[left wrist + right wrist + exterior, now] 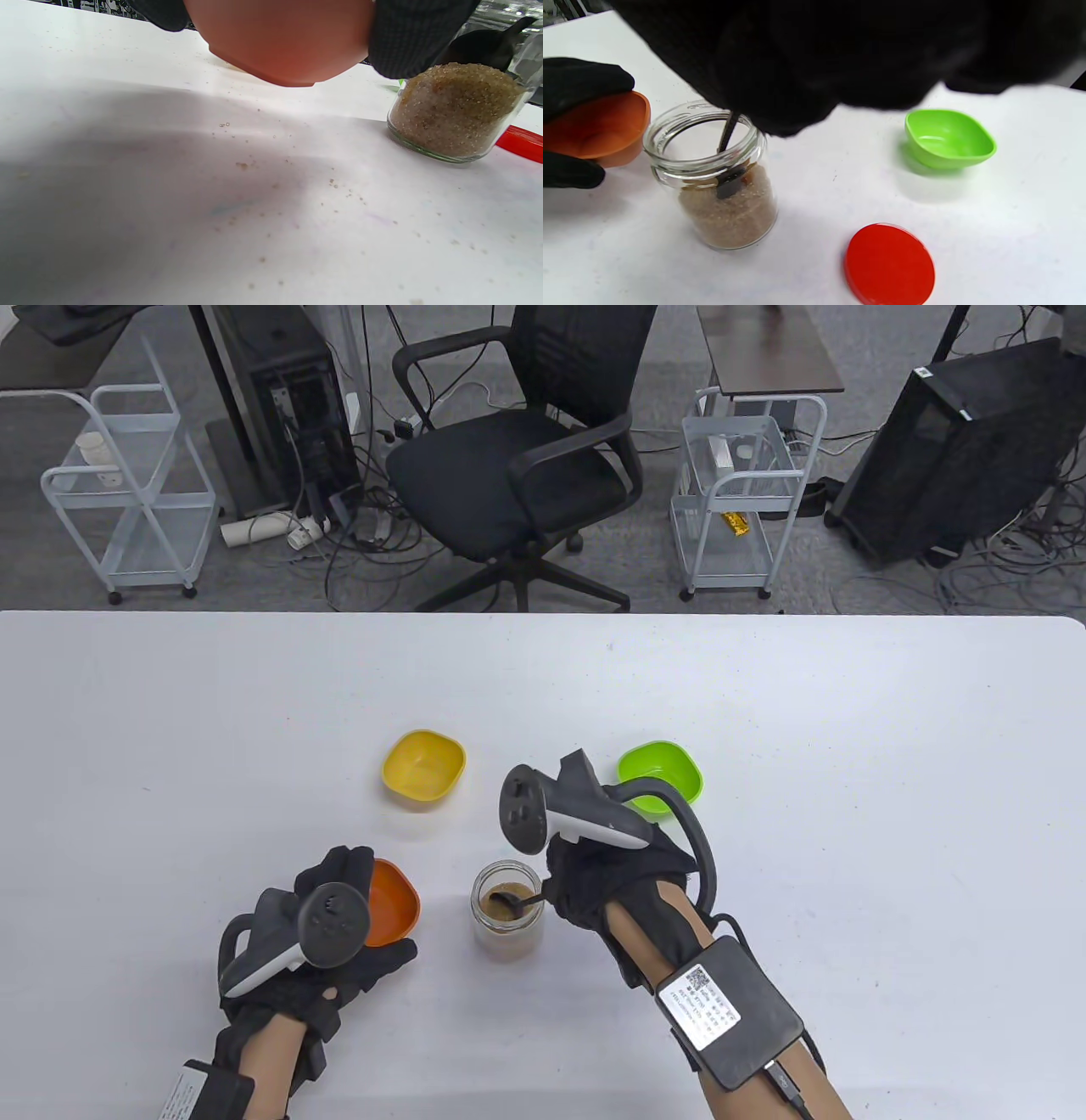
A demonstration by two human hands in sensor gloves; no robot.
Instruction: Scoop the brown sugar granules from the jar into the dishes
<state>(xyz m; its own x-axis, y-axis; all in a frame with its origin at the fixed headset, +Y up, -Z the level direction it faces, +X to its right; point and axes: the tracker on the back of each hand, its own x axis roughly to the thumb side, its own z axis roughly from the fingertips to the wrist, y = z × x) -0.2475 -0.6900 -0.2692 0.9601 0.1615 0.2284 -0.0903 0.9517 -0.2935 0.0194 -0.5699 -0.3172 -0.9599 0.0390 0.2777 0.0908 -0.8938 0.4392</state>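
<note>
meanwhile right fingers [567, 891] grip spoon [517, 902] in jar [506, 918].

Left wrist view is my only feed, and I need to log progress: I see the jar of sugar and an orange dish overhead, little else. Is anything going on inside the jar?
Observer: Yes. The right hand holds a dark spoon with its bowl down on the sugar in the jar.
Operator: Where did the lid go?
Observer: A red lid lies flat on the table, apart from the jar.
Operator: Are there other dishes?
Observer: Two more, a yellow dish and a green dish, both farther back and both looking empty.
Operator: And the orange one?
Observer: The left hand grips the orange dish, tilted, beside the jar.
</note>
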